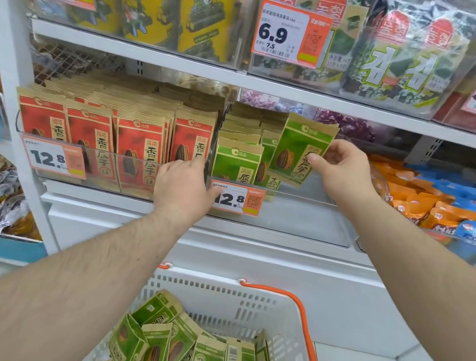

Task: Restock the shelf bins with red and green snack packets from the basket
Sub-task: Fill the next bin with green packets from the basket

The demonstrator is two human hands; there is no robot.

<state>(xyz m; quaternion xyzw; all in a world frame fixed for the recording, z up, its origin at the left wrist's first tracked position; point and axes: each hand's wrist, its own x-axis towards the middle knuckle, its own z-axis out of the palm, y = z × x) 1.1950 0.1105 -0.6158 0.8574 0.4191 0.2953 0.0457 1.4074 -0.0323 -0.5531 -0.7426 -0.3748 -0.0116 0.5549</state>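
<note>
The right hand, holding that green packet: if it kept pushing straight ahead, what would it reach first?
Probably the green packets already standing in the bin; the right hand and its tilted packet point toward them, though depth is unclear.

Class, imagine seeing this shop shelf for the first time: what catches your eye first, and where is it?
The right hand holds a tilted green paper snack packet over the half-filled clear right bin. Beside it, the left hand rests on the packed red packets' bin. Below, a white orange-handled basket holds more green packets.

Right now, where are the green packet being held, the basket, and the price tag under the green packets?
Green packet (297, 151), head view: centre of its front, by the seed picture.
Basket (219, 298), head view: its white slotted back wall.
Price tag (236, 199), head view: on its printed digits.
</note>
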